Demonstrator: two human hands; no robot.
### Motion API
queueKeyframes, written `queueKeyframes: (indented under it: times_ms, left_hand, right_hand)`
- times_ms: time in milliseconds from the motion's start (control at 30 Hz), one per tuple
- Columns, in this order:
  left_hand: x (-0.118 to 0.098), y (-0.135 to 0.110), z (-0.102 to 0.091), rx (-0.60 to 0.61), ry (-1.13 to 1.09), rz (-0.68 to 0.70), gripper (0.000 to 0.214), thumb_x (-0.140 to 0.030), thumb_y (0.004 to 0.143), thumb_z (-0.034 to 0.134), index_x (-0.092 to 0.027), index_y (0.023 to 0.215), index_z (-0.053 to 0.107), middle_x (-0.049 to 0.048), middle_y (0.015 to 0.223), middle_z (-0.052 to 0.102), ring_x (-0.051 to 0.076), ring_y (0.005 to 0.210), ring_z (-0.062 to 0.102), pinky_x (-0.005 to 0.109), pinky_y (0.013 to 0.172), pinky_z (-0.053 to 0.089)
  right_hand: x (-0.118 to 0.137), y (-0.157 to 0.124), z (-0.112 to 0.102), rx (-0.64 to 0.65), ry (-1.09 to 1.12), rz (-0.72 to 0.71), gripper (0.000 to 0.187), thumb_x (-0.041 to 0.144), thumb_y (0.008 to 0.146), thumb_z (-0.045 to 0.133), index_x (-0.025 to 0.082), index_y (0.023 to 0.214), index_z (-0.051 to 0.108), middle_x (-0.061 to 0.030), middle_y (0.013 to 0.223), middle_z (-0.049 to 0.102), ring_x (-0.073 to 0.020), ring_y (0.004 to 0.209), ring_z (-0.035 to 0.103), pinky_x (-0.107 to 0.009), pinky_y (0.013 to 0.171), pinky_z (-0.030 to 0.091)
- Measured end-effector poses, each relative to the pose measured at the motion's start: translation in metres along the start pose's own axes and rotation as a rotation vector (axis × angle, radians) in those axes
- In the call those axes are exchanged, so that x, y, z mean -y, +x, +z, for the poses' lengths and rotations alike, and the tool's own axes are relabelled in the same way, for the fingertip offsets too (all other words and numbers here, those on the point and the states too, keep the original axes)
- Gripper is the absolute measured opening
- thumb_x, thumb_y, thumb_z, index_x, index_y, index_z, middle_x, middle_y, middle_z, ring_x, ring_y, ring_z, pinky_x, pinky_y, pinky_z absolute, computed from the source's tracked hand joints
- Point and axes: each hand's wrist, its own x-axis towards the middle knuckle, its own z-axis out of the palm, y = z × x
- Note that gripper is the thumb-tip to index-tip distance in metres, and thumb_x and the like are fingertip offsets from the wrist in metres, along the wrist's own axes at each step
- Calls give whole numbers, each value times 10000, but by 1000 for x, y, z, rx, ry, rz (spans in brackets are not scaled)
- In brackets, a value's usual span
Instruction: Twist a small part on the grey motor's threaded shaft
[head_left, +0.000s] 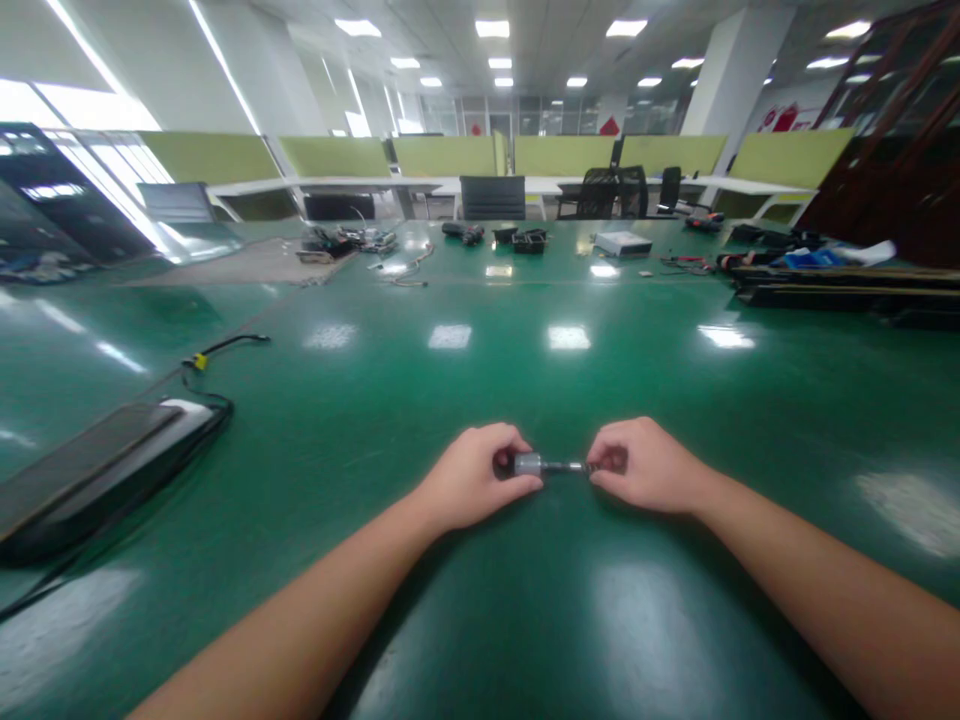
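A slim tool that looks like a screwdriver [529, 464] lies level just over the green tabletop, in front of me. Its thick grey, partly see-through handle end is pinched between the thumb and fingers of my left hand [480, 474]. From there a thin dark shaft with a bright metal section [564, 467] points to the right. My right hand [646, 466] is closed around the far end of that shaft, thumb and fingertips pressed together. Something small and dark shows at those fingertips, too small to make out. My fingers hide both ends of the tool.
On the left of the green table [360, 370] lies a long black-and-white device [97, 470] with a cable [232, 343]. Loose electronic parts [345, 242], a silver box [622, 244] and dark stacked panels [847, 285] line the far side. Chairs [493, 198] and desks stand beyond.
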Motion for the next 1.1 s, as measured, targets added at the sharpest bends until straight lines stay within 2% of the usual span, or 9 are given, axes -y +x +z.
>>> queueKeyframes:
  times_ms: [167,267,400,567,700,833,1100]
  left_hand:
    - [0,2,1,2,11,3,221,-357,801,792,-205,931,698,-2,838,695,168,756,628,268,671,458]
    - [0,5,2,20,22,46,214,-354,814,781,-208,955,714,6,858,697,170,765,630,273,679,460]
    - [-3,8,5,19,18,126,228,-402,870,736,-229,1014,769,40,977,691,183,874,647,296,779,480]
    - [-7,8,8,43,40,88,302,-432,900,693,-218,1111,727,32,912,703,175,790,633,296,725,471]
    - [-8,7,7,56,36,91,230,-418,916,672,-217,1023,702,13,885,689,158,759,613,280,699,456]
    - [-9,7,6,55,52,110,246,-409,842,753,-210,976,699,15,919,704,165,773,619,283,702,446]
    - [-9,7,8,53,38,81,196,-335,841,749,-211,988,711,9,895,707,157,761,620,263,678,440]
  right_hand:
    - [2,3,7,-28,38,-17,45,214,768,717,186,790,745,-10,719,691,-138,629,606,-261,595,455]
    - [7,6,15,-59,16,-107,59,232,800,727,185,832,745,-21,767,695,-156,705,607,-284,657,458]
    - [12,7,23,-63,-10,-218,72,230,847,708,177,887,736,-41,836,703,-176,798,606,-311,743,465]
    - [10,6,22,-51,-1,-217,70,202,841,712,186,906,732,-40,850,699,-180,821,603,-311,760,467]
    - [9,6,22,-51,-14,-216,55,206,856,701,191,903,727,-36,838,692,-179,813,597,-309,748,463]
    - [8,6,24,-64,-22,-222,65,202,857,704,193,917,725,-35,844,690,-176,812,595,-306,748,459]
    - [8,4,21,-53,-8,-249,84,219,852,713,187,930,719,-38,852,693,-176,814,598,-300,744,458]
